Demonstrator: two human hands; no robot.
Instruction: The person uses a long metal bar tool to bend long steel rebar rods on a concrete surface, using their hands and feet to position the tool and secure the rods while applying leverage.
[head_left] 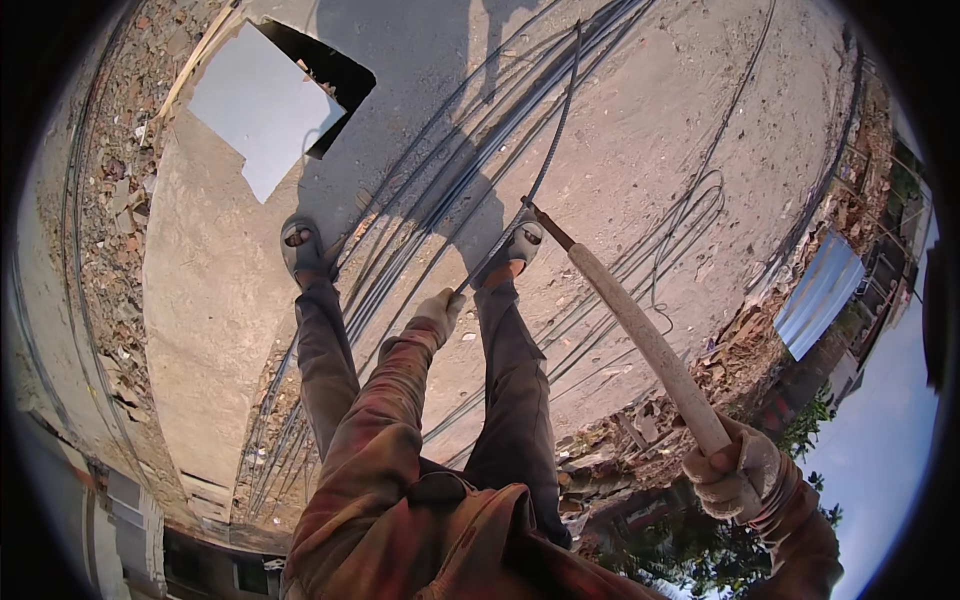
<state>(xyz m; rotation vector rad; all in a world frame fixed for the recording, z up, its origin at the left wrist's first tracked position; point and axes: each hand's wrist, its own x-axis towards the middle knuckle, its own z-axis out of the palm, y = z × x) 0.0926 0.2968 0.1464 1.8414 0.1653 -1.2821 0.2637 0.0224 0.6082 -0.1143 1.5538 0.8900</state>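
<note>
My left hand (438,312), in a pale work glove, is closed round the near end of a ribbed steel rebar (566,110). From the glove the bar slants past my right foot, curves upward and runs toward the far edge. My right hand (738,470), gloved as well, grips the lower end of a rebar bending bar (642,338) with a long pale handle. Its dark metal head (548,226) meets the rebar just beyond my right foot. Whether the head is hooked round the bar or only touches it, I cannot tell.
A bundle of long steel bars (440,212) crosses the concrete between and beyond my sandalled feet. Looped thin rods (690,205) lie to the right. A pale sheet (258,110) lies beside a dark opening at far left. Rubble (125,200) and a corrugated sheet (818,295) line the sides.
</note>
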